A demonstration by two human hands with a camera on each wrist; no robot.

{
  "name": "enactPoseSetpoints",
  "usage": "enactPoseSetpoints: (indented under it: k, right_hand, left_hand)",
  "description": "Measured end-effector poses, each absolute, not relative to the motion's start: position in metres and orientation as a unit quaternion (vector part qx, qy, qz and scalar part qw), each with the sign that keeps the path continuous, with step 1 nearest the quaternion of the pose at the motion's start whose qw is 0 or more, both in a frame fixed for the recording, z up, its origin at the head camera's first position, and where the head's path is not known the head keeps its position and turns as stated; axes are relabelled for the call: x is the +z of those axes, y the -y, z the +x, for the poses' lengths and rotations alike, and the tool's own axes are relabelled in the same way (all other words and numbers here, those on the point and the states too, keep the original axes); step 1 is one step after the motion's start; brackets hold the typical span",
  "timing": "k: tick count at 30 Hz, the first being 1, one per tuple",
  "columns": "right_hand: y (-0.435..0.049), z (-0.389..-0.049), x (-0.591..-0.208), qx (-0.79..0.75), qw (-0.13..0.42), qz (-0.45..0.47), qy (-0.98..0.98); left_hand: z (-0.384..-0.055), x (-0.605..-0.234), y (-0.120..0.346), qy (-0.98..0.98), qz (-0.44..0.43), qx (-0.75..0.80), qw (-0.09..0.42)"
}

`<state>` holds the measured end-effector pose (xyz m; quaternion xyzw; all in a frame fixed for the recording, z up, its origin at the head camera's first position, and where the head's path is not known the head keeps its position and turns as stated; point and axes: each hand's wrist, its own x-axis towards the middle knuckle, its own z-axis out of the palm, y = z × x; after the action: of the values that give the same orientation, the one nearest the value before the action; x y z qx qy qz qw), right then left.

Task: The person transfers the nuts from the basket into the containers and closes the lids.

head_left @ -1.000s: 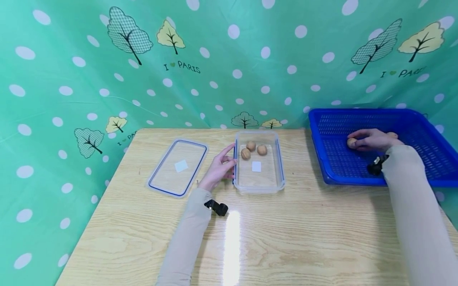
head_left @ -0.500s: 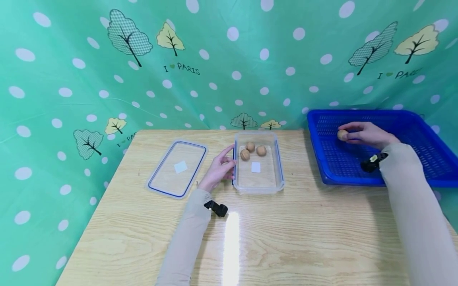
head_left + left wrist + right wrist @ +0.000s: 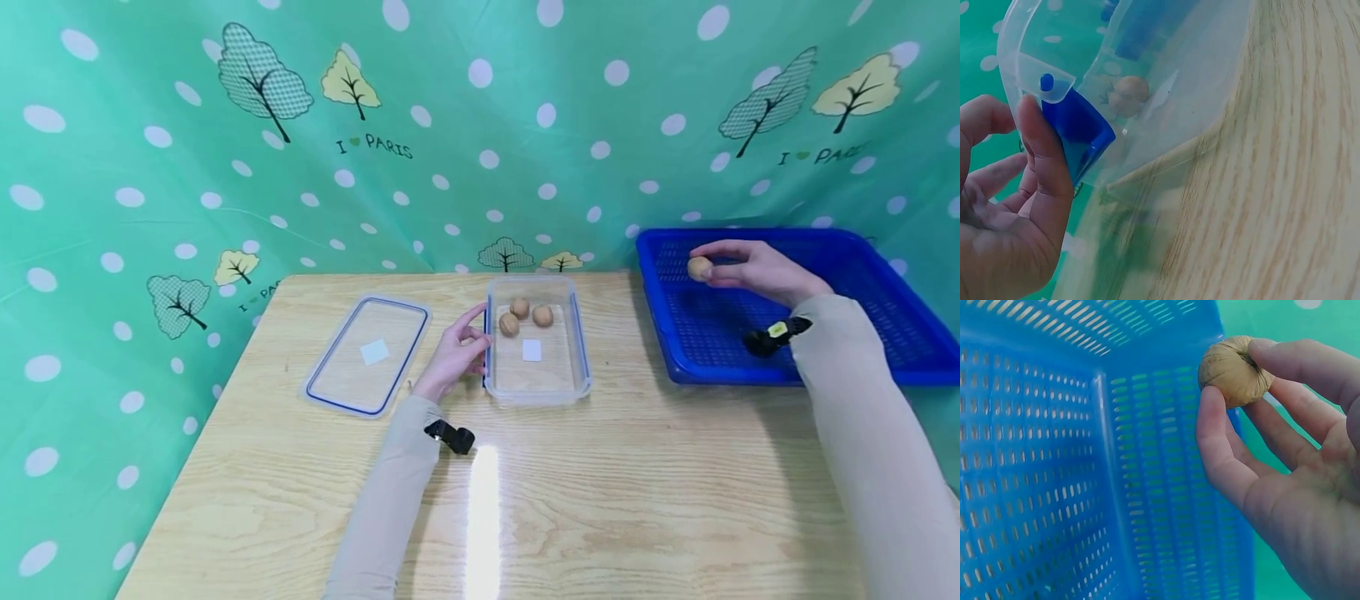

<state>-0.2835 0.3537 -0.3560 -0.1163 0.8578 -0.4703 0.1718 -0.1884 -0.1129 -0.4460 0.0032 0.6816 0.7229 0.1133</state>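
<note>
My right hand (image 3: 761,271) pinches a walnut (image 3: 1235,372) between thumb and fingertips. In the head view it is over the left part of the blue plastic basket (image 3: 667,350); the right wrist view shows the tan, ridged shell close to the basket's wall. My left hand (image 3: 453,354) rests against the left side of a clear container (image 3: 551,385), fingers relaxed and touching it beside a blue latch (image 3: 1079,131). Inside the container, towards its back, sit three walnuts (image 3: 543,316), near a white square (image 3: 532,350).
A clear lid (image 3: 360,379) with a blue seal lies flat to the left of the container, a pale square on it. The wooden table (image 3: 600,492) ends at a green patterned cloth (image 3: 450,125) behind. The basket stands at the table's right.
My right hand has risen and moved left within the basket, carrying the walnut with it. My left hand stays at the container, and the three walnuts inside have not moved.
</note>
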Motion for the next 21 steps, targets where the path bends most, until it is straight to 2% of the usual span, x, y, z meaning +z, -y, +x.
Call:
enactPoseSetpoints:
  k: [21]
  right_hand:
    - [-0.310, -0.261, -0.330, -0.467, 0.154, -0.164, -0.855]
  left_hand:
    - [-0.185, -0.442, 0.113, -0.670, 0.000, 0.733, 0.114]
